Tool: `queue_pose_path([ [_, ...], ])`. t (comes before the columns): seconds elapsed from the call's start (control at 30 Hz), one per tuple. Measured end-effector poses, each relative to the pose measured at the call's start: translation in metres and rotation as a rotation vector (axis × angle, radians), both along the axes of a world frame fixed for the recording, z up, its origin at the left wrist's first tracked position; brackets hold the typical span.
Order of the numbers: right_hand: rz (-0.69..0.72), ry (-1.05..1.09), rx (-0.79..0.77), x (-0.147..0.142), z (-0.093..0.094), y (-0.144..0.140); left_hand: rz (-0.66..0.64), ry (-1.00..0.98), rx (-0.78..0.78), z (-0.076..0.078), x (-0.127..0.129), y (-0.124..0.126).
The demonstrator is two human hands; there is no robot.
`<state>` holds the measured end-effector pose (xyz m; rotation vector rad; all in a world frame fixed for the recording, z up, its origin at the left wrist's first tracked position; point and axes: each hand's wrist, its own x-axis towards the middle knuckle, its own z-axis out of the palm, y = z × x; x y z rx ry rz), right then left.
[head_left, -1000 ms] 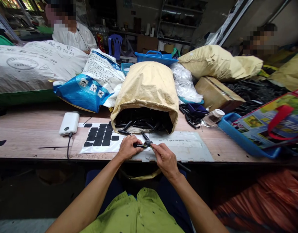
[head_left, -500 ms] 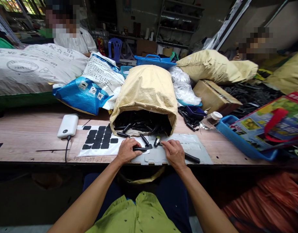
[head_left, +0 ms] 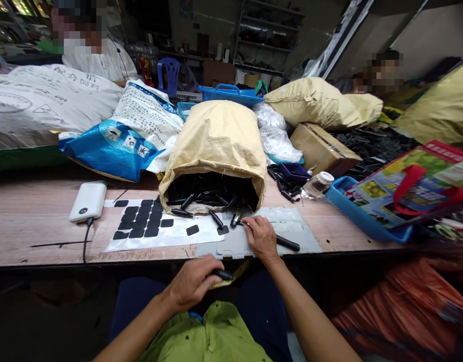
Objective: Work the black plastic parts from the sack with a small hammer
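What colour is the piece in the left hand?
Black, seen in the head view: the piece in the left hand.

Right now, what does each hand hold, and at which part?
Left hand grips a black piece by one end; right hand holds a small hammer mid-handle.

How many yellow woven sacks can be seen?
3: one open sack lying mouth forward at the table's centre, one behind the cardboard box, one at the far right edge. Others may be hidden.
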<state>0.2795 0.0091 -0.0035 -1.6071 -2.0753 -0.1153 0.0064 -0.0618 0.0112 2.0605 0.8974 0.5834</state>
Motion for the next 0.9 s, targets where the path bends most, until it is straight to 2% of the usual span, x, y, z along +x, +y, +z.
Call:
queue_pose_path([
  [0.07,-0.001,0.001,-0.006,0.000,0.000,0.000,0.014,0.088,-0.084,-0.023,0.000,-0.022],
  [0.13,-0.003,0.000,-0.010,-0.001,0.001,0.000,0.178,0.227,-0.174,-0.054,-0.002,-0.032],
  [0.2,-0.007,-0.002,-0.013,-0.001,0.001,0.000,0.338,0.406,-0.258,-0.081,-0.005,-0.030],
  [0.27,-0.011,-0.002,-0.014,-0.002,0.001,-0.001,0.420,0.530,-0.308,-0.101,-0.007,-0.022],
  [0.37,-0.012,-0.001,-0.011,-0.002,0.002,-0.001,0.456,0.592,-0.356,-0.113,-0.010,-0.009],
  [0.5,-0.010,0.002,-0.005,-0.001,0.002,-0.001,0.479,0.634,-0.412,-0.117,-0.012,-0.006],
  [0.6,-0.014,0.001,-0.004,-0.001,0.002,-0.001,0.464,0.601,-0.369,-0.109,-0.012,-0.013],
  [0.67,-0.016,0.000,-0.005,-0.002,0.001,-0.001,0.389,0.516,-0.283,-0.093,-0.010,-0.020],
  [0.8,-0.016,-0.002,-0.009,-0.002,-0.001,-0.001,0.100,0.288,-0.096,-0.036,-0.001,-0.021],
  [0.83,-0.016,-0.001,-0.009,-0.002,-0.001,-0.001,0.083,0.239,-0.025,-0.021,0.002,-0.014],
  [0.9,-0.017,0.000,-0.009,-0.001,-0.002,0.000,0.164,0.167,0.126,0.003,0.007,0.010],
])
